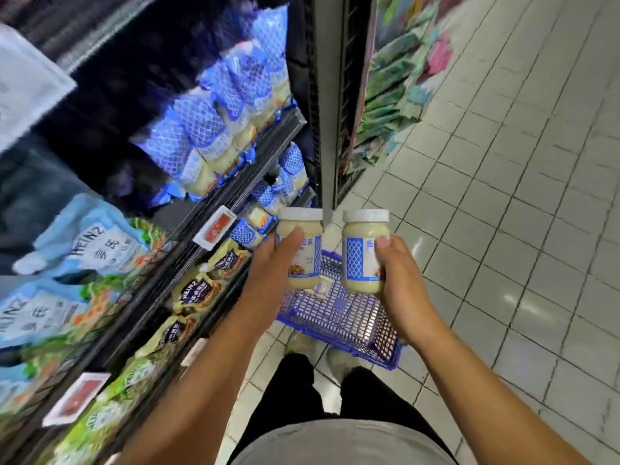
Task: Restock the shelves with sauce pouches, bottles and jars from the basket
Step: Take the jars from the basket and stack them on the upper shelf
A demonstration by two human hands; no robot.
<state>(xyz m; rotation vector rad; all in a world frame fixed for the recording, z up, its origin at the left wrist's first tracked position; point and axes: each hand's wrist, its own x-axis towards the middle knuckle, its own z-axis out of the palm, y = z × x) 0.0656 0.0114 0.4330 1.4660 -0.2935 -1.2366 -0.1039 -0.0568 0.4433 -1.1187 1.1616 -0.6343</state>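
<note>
My left hand [273, 263] grips a white-lidded jar of pale sauce [303, 253] with a blue label, upright. My right hand [399, 276] grips a second, matching jar [360, 250], also upright. Both jars hang above a purple plastic basket [339, 317] that stands on the floor by my feet. One small item [322, 287] lies inside the basket. The shelves [188, 229] rise on my left, with blue-patterned sauce pouches [214, 129] on the upper level and Heinz pouches [94, 243] nearer me.
Red-and-white price tags [216, 228] hang on the shelf edges. Dark Heinz pouches [198, 293] fill a lower shelf. A grey upright post [327, 105] ends the shelf unit, with a colourful rack [396, 78] beyond. White floor tiles [503, 229] spread to the right.
</note>
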